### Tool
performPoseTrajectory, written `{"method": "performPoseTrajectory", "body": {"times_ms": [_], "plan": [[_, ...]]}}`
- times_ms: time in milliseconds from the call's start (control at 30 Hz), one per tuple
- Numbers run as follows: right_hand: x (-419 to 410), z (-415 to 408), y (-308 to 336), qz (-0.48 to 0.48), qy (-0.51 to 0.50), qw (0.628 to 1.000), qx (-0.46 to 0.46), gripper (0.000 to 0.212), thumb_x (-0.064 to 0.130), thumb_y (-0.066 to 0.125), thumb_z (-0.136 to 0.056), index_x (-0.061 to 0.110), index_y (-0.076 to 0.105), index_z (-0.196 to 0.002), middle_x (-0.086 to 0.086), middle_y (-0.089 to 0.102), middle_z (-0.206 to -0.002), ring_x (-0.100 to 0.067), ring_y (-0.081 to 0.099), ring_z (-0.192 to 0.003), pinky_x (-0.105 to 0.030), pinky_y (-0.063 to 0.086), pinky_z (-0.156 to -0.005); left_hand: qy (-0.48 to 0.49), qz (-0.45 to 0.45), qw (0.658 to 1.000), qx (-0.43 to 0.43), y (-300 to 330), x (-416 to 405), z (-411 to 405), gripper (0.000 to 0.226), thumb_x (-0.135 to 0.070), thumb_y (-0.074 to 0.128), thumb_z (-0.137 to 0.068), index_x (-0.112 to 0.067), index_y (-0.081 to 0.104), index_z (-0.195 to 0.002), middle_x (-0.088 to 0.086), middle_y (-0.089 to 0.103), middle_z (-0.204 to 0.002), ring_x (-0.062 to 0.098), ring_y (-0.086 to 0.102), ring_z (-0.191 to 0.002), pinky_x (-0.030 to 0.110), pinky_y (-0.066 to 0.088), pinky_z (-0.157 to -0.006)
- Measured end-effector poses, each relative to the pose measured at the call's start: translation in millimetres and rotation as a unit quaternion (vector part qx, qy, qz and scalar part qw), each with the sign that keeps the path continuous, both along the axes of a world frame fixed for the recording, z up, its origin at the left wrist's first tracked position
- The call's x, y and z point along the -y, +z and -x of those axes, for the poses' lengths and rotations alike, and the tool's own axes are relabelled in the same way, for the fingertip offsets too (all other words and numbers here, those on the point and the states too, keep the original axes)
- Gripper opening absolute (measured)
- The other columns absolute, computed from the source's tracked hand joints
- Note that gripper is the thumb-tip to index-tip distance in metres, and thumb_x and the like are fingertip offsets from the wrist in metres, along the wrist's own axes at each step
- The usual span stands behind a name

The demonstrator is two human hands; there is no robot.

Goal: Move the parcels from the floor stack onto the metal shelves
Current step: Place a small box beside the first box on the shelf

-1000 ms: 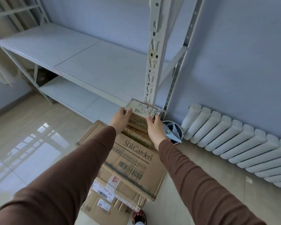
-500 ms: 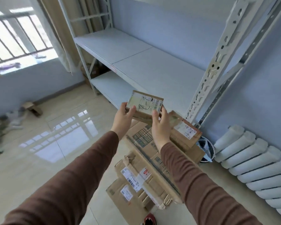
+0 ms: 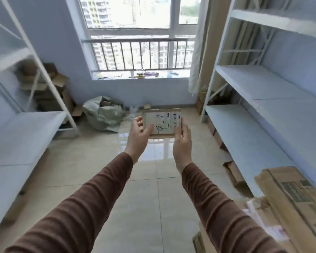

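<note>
Here the small parcel (image 3: 161,123) is held out in mid-air at arm's length, above the tiled floor (image 3: 91,172) and between the left shelving unit (image 3: 24,128) and the right shelving unit (image 3: 259,114). Its labelled broad face, with black marker strokes and a barcode strip, is turned toward the camera. Its long axis runs left to right, roughly level.

The right hand (image 3: 183,141) grips the parcel's right edge, fingers wrapped behind it and thumb on the front. The left hand (image 3: 139,136) is at the lower left corner with the thumb against the front face; its fingers are spread and relaxed, and whether they bear on the back cannot be told.

The stack of parcels (image 3: 288,203) lies at the lower right, beside the right shelving unit.

Compared with the frame half a second earlier, the view has swung from the right shelving and radiator to face the window (image 3: 139,33). The stack has shifted from beneath the hands to the lower right. The left hand's fingers, previously closed on the parcel, are now loosened.
</note>
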State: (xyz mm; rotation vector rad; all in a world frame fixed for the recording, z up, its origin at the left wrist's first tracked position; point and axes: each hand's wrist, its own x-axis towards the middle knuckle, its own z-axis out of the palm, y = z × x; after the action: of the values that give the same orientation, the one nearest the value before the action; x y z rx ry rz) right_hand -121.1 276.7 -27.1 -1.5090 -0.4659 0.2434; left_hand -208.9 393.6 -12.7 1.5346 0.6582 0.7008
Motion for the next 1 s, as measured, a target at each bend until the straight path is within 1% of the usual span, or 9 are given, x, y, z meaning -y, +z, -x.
{"method": "performPoseTrajectory", "body": {"times_ms": [133,333,467,567,667,700,833,933,1000], "plan": [[-101.2,70.1,19.5,-0.047,0.128,0.991,-0.017,0.036,0.047,0.046,-0.099,0.044,0.058,-0.133,0.004,0.060,-0.133,-0.017,0.058,-0.124,-0.048,0.053,-0.102,0.083,0.074,0.994,0.021,13.8,-80.7,103.9,0.045,-0.032,0.063,-0.099,-0.017,0.044,-0.138,0.005,0.063,-0.129,0.018,0.069,-0.109,0.026,0.060,-0.071],[-220.6,150.6,38.9,-0.056,0.288,0.956,0.006,0.030,0.037,0.048,-0.102,0.031,0.061,-0.128,-0.002,0.063,-0.124,-0.026,0.062,-0.116,-0.056,0.054,-0.096,0.142,0.099,0.985,0.020,31.6,-163.0,222.6,0.047,-0.044,0.066,-0.095,-0.025,0.052,-0.136,0.001,0.069,-0.125,0.021,0.068,-0.113,0.041,0.061,-0.084],[-294.6,189.3,48.5,-0.057,0.348,0.935,0.033,0.021,0.028,0.047,-0.102,0.025,0.059,-0.119,0.005,0.063,-0.108,-0.018,0.062,-0.104,-0.054,0.053,-0.093,0.174,0.088,0.981,0.009,36.8,-209.9,279.1,0.057,-0.056,0.067,-0.090,-0.030,0.052,-0.138,0.001,0.070,-0.125,0.022,0.069,-0.112,0.045,0.060,-0.090],[-355.0,214.6,57.2,-0.088,0.391,0.914,0.061,0.021,0.023,0.046,-0.104,0.026,0.062,-0.117,0.002,0.059,-0.123,-0.014,0.057,-0.115,-0.046,0.050,-0.101,0.208,0.068,0.976,0.009,38.4,-248.5,307.8,0.057,-0.051,0.071,-0.089,-0.020,0.055,-0.135,0.004,0.071,-0.124,0.026,0.069,-0.113,0.038,0.061,-0.085],[-409.7,240.2,67.3,-0.105,0.443,0.888,0.066,0.026,0.019,0.045,-0.106,0.019,0.063,-0.125,0.000,0.046,-0.145,-0.007,0.043,-0.134,-0.012,0.041,-0.101,0.266,0.076,0.960,0.033,38.3,-286.6,333.4,0.054,-0.034,0.075,-0.090,-0.012,0.056,-0.136,0.009,0.067,-0.130,0.027,0.069,-0.114,0.032,0.060,-0.085],[-427.0,249.6,69.1,-0.107,0.465,0.877,0.054,0.028,0.021,0.047,-0.106,0.019,0.059,-0.132,0.001,0.042,-0.150,-0.007,0.040,-0.138,-0.008,0.040,-0.100,0.290,0.077,0.953,0.044,38.7,-296.1,342.6,0.058,-0.034,0.078,-0.088,-0.012,0.055,-0.137,0.009,0.066,-0.133,0.025,0.069,-0.114,0.031,0.060,-0.087],[-482.1,300.5,66.3,-0.104,0.560,0.822,-0.028,0.061,0.041,0.060,-0.099,0.032,0.032,-0.152,0.006,0.040,-0.156,-0.009,0.036,-0.146,-0.034,0.042,-0.114,0.403,0.068,0.908,0.091,43.1,-321.4,383.5,0.069,-0.036,0.083,-0.079,-0.012,0.052,-0.136,0.009,0.059,-0.136,0.020,0.069,-0.115,0.031,0.058,-0.092],[-501.9,347.6,61.8,-0.095,0.629,0.769,-0.064,0.058,0.033,0.064,-0.099,0.025,0.037,-0.149,0.003,0.054,-0.146,-0.012,0.050,-0.136,-0.032,0.053,-0.103,0.465,0.047,0.877,0.113,48.6,-332.8,418.2,0.083,-0.043,0.088,-0.069,-0.010,0.051,-0.136,0.012,0.055,-0.138,0.022,0.068,-0.116,0.033,0.058,-0.095],[-514.4,379.9,58.6,-0.082,0.670,0.734,-0.072,0.053,0.032,0.065,-0.097,0.023,0.043,-0.145,0.001,0.061,-0.137,-0.014,0.058,-0.128,-0.037,0.056,-0.100,0.496,0.030,0.861,0.113,54.1,-340.4,442.3,0.088,-0.046,0.089,-0.070,-0.009,0.049,-0.139,0.011,0.056,-0.140,0.021,0.068,-0.117,0.036,0.056,-0.098]]}}
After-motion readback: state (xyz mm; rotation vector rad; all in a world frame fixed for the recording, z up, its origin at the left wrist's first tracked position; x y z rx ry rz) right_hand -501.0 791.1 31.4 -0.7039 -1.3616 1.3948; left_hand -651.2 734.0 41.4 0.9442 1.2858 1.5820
